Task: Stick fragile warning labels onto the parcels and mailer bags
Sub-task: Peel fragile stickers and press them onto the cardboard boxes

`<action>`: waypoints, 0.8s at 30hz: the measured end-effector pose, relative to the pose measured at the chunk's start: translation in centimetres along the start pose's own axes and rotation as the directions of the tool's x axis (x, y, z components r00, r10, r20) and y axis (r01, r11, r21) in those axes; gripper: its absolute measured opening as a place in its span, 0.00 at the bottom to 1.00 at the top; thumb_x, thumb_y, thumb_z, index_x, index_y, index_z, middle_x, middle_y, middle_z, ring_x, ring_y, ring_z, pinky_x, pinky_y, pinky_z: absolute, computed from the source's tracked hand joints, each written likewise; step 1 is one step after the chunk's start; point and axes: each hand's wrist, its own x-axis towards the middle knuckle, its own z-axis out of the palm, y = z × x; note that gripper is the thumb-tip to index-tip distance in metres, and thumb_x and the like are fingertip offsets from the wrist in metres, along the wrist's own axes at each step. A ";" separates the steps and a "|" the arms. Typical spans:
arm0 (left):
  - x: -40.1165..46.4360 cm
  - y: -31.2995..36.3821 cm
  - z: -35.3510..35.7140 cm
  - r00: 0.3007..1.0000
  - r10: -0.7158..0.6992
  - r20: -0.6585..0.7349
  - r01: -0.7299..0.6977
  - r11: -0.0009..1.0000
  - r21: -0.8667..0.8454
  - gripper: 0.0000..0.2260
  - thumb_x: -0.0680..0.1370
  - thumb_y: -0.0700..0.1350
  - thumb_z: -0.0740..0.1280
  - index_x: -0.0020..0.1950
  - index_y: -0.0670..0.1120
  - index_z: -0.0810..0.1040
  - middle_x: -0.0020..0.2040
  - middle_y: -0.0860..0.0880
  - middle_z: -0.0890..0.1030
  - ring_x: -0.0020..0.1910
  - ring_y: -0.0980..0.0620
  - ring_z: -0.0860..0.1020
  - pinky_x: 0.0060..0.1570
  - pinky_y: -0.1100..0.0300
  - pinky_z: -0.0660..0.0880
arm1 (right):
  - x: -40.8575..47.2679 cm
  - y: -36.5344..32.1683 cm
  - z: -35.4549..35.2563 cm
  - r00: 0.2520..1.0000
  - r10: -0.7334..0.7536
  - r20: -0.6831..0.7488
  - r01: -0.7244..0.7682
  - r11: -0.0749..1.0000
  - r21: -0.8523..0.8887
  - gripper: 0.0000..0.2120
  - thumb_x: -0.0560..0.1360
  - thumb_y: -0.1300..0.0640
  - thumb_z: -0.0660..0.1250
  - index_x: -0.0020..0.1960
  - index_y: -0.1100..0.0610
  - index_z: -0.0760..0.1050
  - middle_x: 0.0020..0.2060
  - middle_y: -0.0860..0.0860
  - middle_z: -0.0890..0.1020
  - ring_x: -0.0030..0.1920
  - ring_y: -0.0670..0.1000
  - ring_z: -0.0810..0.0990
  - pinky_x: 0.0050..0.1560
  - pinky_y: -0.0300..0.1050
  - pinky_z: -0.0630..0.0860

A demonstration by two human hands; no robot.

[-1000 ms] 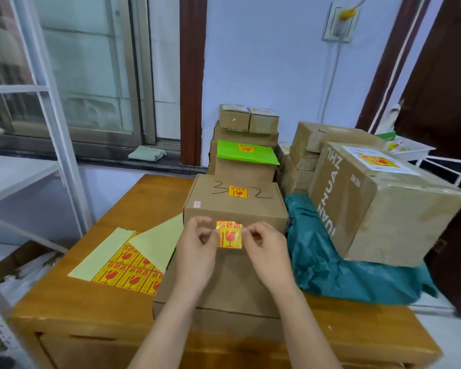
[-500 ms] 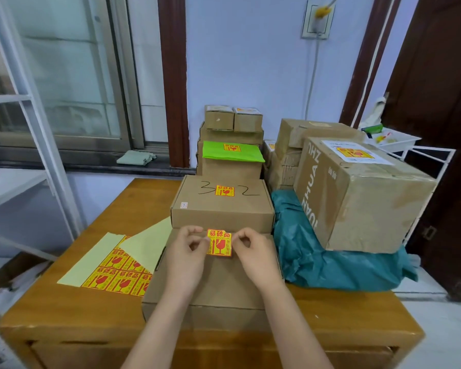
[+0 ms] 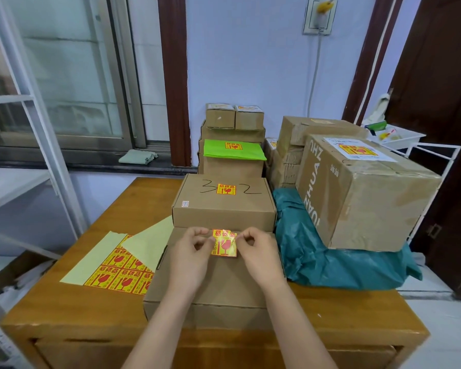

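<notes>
Nearest to the camera, on the wooden table (image 3: 64, 310), the left hand (image 3: 190, 258) and the right hand (image 3: 258, 253) each pinch an upper corner of one fragile label (image 3: 224, 243) just over the flat box (image 3: 218, 283), whose top has no label yet. Beside it lies the label sheet (image 3: 117, 272) with many stickers left, while the box marked 32 (image 3: 224, 206), the green mailer (image 3: 234, 151) and the big carton (image 3: 362, 193) already carry labels. The teal bag (image 3: 330, 259) shows none, I think; behind are a blue wall (image 3: 250, 62) and a window (image 3: 64, 70).
</notes>
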 end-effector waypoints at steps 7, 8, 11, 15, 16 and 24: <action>0.0 0.2 0.0 0.998 0.007 -0.064 -0.004 0.999 0.051 0.04 0.77 0.44 0.68 0.51 0.49 0.76 0.42 0.58 0.77 0.44 0.63 0.74 0.42 0.66 0.72 | 0.2 0.4 -0.1 1.000 0.027 0.008 -0.027 1.000 0.012 0.06 0.78 0.57 0.62 0.46 0.53 0.77 0.42 0.49 0.80 0.40 0.43 0.76 0.35 0.32 0.68; 0.0 0.1 0.0 0.998 0.003 -0.062 0.001 0.998 0.056 0.03 0.77 0.45 0.67 0.50 0.48 0.76 0.42 0.58 0.77 0.44 0.63 0.74 0.41 0.67 0.70 | 0.2 0.5 -0.1 0.999 0.036 0.022 -0.036 0.999 0.014 0.06 0.79 0.57 0.62 0.46 0.53 0.78 0.42 0.49 0.80 0.40 0.44 0.76 0.36 0.33 0.68; 0.2 -0.2 0.0 1.000 0.010 -0.007 -0.009 0.995 0.099 0.09 0.79 0.47 0.65 0.51 0.45 0.82 0.46 0.52 0.81 0.48 0.56 0.77 0.44 0.64 0.70 | 0.2 0.5 -0.2 0.997 0.052 0.062 -0.052 0.999 0.001 0.07 0.79 0.56 0.61 0.48 0.55 0.78 0.42 0.48 0.80 0.41 0.44 0.76 0.36 0.32 0.68; 0.1 0.1 -0.2 1.000 0.002 0.014 -0.003 0.997 0.082 0.11 0.80 0.48 0.62 0.51 0.47 0.82 0.44 0.52 0.81 0.46 0.58 0.76 0.41 0.65 0.69 | 0.2 0.4 -0.2 0.995 0.071 0.071 -0.073 0.997 0.016 0.08 0.80 0.56 0.61 0.50 0.56 0.78 0.42 0.48 0.79 0.39 0.41 0.74 0.33 0.30 0.67; 0.1 0.1 -0.2 1.000 0.007 0.020 -0.008 0.996 0.088 0.10 0.80 0.49 0.62 0.50 0.47 0.82 0.44 0.52 0.81 0.45 0.58 0.76 0.40 0.66 0.69 | 0.3 0.4 -0.2 0.995 0.074 0.071 -0.075 0.997 0.016 0.08 0.80 0.56 0.61 0.51 0.56 0.79 0.42 0.48 0.79 0.39 0.41 0.74 0.33 0.30 0.67; 0.2 -0.1 0.0 1.000 0.004 -0.013 -0.002 0.989 0.150 0.06 0.77 0.45 0.67 0.43 0.47 0.83 0.45 0.50 0.76 0.43 0.58 0.73 0.39 0.64 0.67 | 0.4 0.3 -0.5 0.987 0.083 0.139 -0.077 0.996 -0.047 0.08 0.79 0.56 0.62 0.48 0.55 0.79 0.43 0.49 0.80 0.41 0.41 0.75 0.36 0.31 0.67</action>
